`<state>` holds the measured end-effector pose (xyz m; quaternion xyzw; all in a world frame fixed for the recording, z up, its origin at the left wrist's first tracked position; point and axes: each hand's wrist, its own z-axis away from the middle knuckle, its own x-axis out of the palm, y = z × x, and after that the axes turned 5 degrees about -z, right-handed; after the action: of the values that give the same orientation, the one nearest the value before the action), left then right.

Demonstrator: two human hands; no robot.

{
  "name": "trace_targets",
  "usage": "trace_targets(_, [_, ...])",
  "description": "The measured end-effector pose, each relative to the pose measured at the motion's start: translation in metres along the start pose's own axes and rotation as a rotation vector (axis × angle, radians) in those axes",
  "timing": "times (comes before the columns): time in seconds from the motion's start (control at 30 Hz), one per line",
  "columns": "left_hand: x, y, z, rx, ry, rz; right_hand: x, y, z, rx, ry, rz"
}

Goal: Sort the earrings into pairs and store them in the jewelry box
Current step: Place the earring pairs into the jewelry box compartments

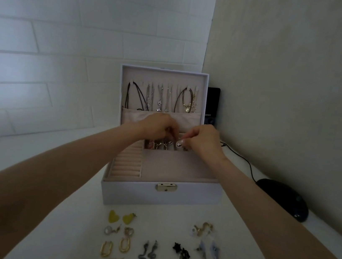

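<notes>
An earring, pinched by the right hand (left hand's hold unclear), is seemingly being stored; seating it in the box beneath is called for.

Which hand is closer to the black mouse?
Right. The right hand is over the jewelry box, left of the mouse; the left hand is farther left.

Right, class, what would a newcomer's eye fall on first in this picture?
The left hand and right hand meet over the open jewelry box at centre, the right pinching a small white earring. Necklaces hang in its raised lid, and earring pairs, yellow hearts and grey snakes among them, lie on the white table in front.
</notes>
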<state>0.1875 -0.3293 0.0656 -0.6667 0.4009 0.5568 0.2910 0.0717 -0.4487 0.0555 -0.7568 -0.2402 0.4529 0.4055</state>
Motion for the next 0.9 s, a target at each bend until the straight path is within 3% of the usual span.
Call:
trace_targets(0.17, [-0.002, 0.004, 0.003, -0.022, 0.005, -0.009, 0.010, 0.000, -0.003, -0.022, 0.022, 0.079])
trace_targets(0.53, [-0.007, -0.008, 0.023, -0.082, 0.332, -0.052, 0.036, 0.008, -0.019, -0.028, 0.026, 0.310])
trace_targets(0.9, [-0.015, 0.023, 0.064, -0.026, 0.401, 0.028, -0.009, -0.018, 0.025, -0.107, -0.048, 0.209])
